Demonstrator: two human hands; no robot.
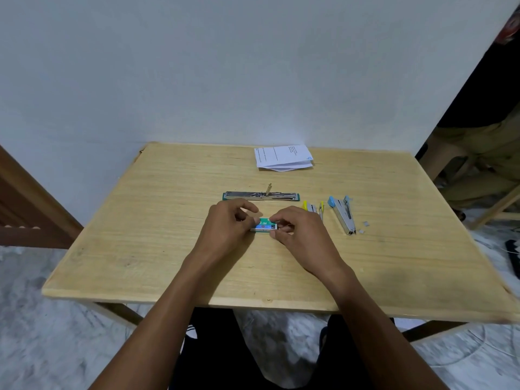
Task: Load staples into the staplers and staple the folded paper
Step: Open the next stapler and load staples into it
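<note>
we count three staplers: one green stapler (261, 195), one yellow stapler (313, 207) and one blue stapler (342, 213). we count one staple box (264, 225), one folded paper (282, 157), two loose staple bits (365, 223), one table (140, 249), and two hands: left hand (225, 229) and right hand (298, 237).

wood, shiny metal, plastic and paper

the table (140, 249) is pale wood, smooth and matt, with thin grain lines. the long green stapler (260, 195) in the middle is shiny metal with green plastic ends. at 3 o'clock from it, the yellow stapler (312, 206) and the blue stapler (342, 212) are shiny metal with bright plastic tips. the folded paper (282, 157) at 12 o'clock is thin, white and matt. the staple box (264, 224) is smooth card with a slight shine.
</note>
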